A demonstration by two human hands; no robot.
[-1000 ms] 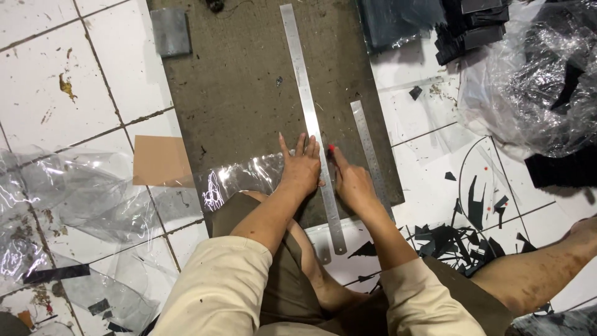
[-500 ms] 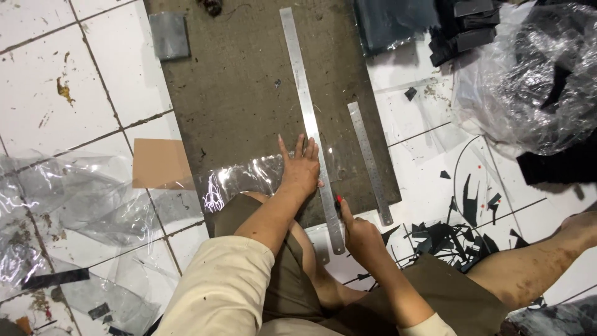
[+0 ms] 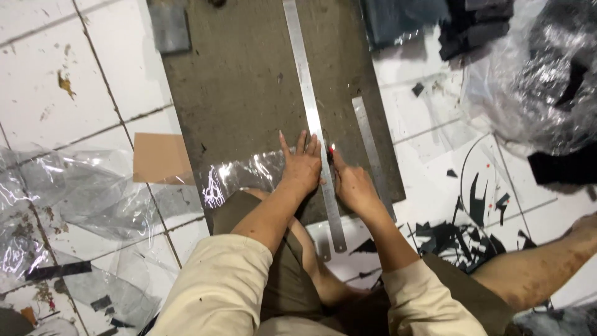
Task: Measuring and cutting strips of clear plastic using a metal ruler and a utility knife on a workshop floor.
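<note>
Ruler, long steel strip, lay on grey board on tiled floor, long axis running away from person, slightly tilted left at far end. Left hand pressed flat, fingers spread, on clear plastic sheet at ruler's left edge, touching it. Right hand just right of ruler, fingers clenched on small red-tipped tool, tip against ruler's edge. Both hands equally near. Shorter ruler lay parallel, further right. Cardboard piece left of board; black scraps at right.
</note>
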